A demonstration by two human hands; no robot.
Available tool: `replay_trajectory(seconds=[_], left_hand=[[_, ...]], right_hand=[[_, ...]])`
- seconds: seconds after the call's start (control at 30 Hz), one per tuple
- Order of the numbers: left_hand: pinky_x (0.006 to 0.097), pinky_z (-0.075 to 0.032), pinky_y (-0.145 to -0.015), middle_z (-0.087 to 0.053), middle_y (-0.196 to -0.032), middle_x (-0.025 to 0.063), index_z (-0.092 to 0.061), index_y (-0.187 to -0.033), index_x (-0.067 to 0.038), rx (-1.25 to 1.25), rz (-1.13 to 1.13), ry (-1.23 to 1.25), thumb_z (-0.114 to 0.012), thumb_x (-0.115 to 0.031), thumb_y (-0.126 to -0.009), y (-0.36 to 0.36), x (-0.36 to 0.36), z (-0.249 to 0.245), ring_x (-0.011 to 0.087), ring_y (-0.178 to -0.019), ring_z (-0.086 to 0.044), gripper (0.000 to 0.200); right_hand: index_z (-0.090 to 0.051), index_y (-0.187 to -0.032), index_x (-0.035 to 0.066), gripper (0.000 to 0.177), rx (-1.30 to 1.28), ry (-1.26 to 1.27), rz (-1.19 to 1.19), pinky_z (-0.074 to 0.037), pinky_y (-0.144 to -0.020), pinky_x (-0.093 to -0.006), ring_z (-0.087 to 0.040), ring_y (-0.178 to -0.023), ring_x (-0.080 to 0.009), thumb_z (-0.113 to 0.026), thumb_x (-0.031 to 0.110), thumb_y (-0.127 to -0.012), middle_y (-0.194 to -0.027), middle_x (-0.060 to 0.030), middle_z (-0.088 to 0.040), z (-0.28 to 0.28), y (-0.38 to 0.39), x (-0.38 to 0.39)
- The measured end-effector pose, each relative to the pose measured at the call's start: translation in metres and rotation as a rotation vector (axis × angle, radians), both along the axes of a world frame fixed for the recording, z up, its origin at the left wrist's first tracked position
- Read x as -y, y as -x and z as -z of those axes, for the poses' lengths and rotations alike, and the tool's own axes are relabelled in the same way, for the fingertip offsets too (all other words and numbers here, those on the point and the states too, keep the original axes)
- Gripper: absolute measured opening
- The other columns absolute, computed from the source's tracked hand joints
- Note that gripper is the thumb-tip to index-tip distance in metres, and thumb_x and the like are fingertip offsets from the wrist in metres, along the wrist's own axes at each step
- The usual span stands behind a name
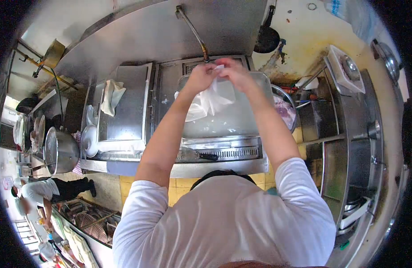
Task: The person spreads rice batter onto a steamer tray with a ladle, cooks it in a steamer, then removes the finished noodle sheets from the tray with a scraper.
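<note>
My left hand (199, 77) and my right hand (238, 73) are raised close together above a wide steel tray (224, 120) on the steamer counter. Both hands grip the top of a thin white cloth (212, 99), which hangs down limp and crumpled between my forearms over the tray. The tray's surface looks pale and wet. A tap spout (205, 56) ends just behind my fingers.
A second covered steel tray (125, 107) with a white rag (111, 94) on it lies to the left. A big steel pot (60, 149) stands at the far left, a bowl (286, 109) of pinkish food at the right. Another person (45, 190) bends over at lower left.
</note>
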State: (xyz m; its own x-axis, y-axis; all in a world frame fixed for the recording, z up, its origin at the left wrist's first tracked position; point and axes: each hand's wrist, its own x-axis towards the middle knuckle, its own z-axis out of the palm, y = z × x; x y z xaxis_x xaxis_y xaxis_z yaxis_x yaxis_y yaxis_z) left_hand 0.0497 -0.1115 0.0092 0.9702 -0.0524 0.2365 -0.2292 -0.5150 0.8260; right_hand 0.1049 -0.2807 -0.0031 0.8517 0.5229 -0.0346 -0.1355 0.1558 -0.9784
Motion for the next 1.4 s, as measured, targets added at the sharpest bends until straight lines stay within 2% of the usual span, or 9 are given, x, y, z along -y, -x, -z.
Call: replay_trajectory(seconds=[0.23, 0.43, 0.57, 0.67, 0.73, 0.83, 0.93, 1.17, 1.4], left_hand=[[0.0408, -0.055, -0.075, -0.071, -0.089, 0.0210, -0.076, -0.100, -0.005, 0.128, -0.300, -0.046, -0.070, -0.020, -0.089, 0.029, -0.011, -0.010, 0.0380, -0.084, -0.071, 0.020], [0.0284, -0.049, -0.065, -0.071, -0.076, 0.0131, -0.073, -0.093, 0.001, 0.342, -0.588, 0.090, -0.071, -0.012, -0.092, 0.065, -0.058, -0.020, 0.0126, -0.067, -0.061, 0.014], [0.0294, -0.050, -0.066, -0.070, -0.075, 0.0136, -0.072, -0.092, 0.002, 0.204, -0.616, 0.189, -0.074, -0.014, -0.090, 0.078, -0.065, -0.011, 0.0149, -0.065, -0.061, 0.016], [0.0306, -0.051, -0.064, -0.071, -0.078, 0.0142, -0.072, -0.091, 0.001, 0.310, -0.442, -0.026, -0.075, -0.015, -0.089, 0.070, -0.037, -0.002, 0.0166, -0.067, -0.065, 0.017], [0.0313, -0.051, -0.063, -0.071, -0.078, 0.0142, -0.072, -0.091, 0.001, 0.262, -0.355, 0.017, -0.076, -0.016, -0.088, 0.075, -0.005, -0.013, 0.0175, -0.067, -0.066, 0.017], [0.0321, -0.052, -0.061, -0.072, -0.077, 0.0138, -0.073, -0.090, 0.000, 0.388, -0.292, 0.065, -0.076, -0.015, -0.088, 0.074, -0.012, -0.033, 0.0180, -0.065, -0.067, 0.015], [0.0315, -0.053, -0.062, -0.072, -0.077, 0.0133, -0.073, -0.091, -0.001, 0.407, -0.555, 0.029, -0.073, -0.010, -0.089, 0.096, -0.053, -0.058, 0.0173, -0.065, -0.068, 0.010], [0.0461, -0.056, -0.081, -0.074, -0.088, 0.0148, -0.076, -0.100, -0.011, -0.173, -0.349, -0.459, -0.069, -0.032, -0.088, 0.120, -0.038, 0.142, 0.0357, -0.086, -0.072, 0.025], [0.0500, -0.055, -0.081, -0.072, -0.085, 0.0177, -0.076, -0.101, -0.011, -0.172, 0.030, -0.549, -0.066, -0.036, -0.090, 0.048, -0.029, 0.177, 0.0400, -0.083, -0.069, 0.029]], right_hand=[[-0.070, -0.103, -0.002, 0.024, 0.154, 0.324, -0.116, -0.051, -0.074, -0.0391, -0.066, -0.082, -0.0231, -0.059, 0.006, -0.084, -0.090, -0.0125, -0.071, 0.041, 0.030, -0.040], [-0.071, -0.098, -0.006, 0.024, 0.605, 0.784, -0.317, -0.052, -0.075, -0.0396, -0.069, -0.082, -0.0235, -0.055, 0.005, -0.083, -0.087, -0.0209, -0.073, 0.078, 0.040, 0.035], [-0.070, -0.099, -0.004, 0.022, 0.950, 1.121, -0.175, -0.052, -0.073, -0.0368, -0.066, -0.079, -0.0195, -0.057, 0.006, -0.084, -0.085, -0.0184, -0.071, 0.129, 0.009, 0.084], [-0.069, -0.096, -0.003, 0.018, 0.640, 0.738, -0.015, -0.051, -0.072, -0.0359, -0.061, -0.075, -0.0169, -0.059, 0.010, -0.087, -0.082, -0.0154, -0.069, 0.048, 0.029, 0.031], [-0.069, -0.105, -0.004, 0.029, 0.568, 0.301, -0.015, -0.053, -0.087, -0.0425, -0.067, -0.097, -0.0402, -0.059, 0.015, -0.085, -0.104, -0.0239, -0.071, 0.008, 0.049, -0.012], [-0.069, -0.103, -0.003, 0.028, 0.261, 0.614, -0.194, -0.053, -0.086, -0.0440, -0.066, -0.096, -0.0413, -0.059, 0.016, -0.086, -0.105, -0.0275, -0.069, -0.008, 0.080, -0.022], [-0.069, -0.099, -0.002, 0.025, 0.561, 0.759, -0.117, -0.051, -0.089, -0.0486, -0.065, -0.096, -0.0436, -0.057, 0.014, -0.084, -0.104, -0.0314, -0.066, 0.098, 0.048, 0.043], [-0.071, -0.100, 0.000, 0.025, 1.009, 1.182, 0.177, -0.052, -0.094, -0.0483, -0.066, -0.104, -0.0406, -0.058, 0.011, -0.082, -0.107, -0.0257, -0.070, 0.131, 0.071, 0.094], [-0.073, -0.100, 0.000, 0.026, 0.510, 1.505, -0.219, -0.055, -0.090, -0.0487, -0.069, -0.100, -0.0398, -0.064, 0.016, -0.082, -0.105, -0.0223, -0.072, 0.124, 0.041, 0.094]])
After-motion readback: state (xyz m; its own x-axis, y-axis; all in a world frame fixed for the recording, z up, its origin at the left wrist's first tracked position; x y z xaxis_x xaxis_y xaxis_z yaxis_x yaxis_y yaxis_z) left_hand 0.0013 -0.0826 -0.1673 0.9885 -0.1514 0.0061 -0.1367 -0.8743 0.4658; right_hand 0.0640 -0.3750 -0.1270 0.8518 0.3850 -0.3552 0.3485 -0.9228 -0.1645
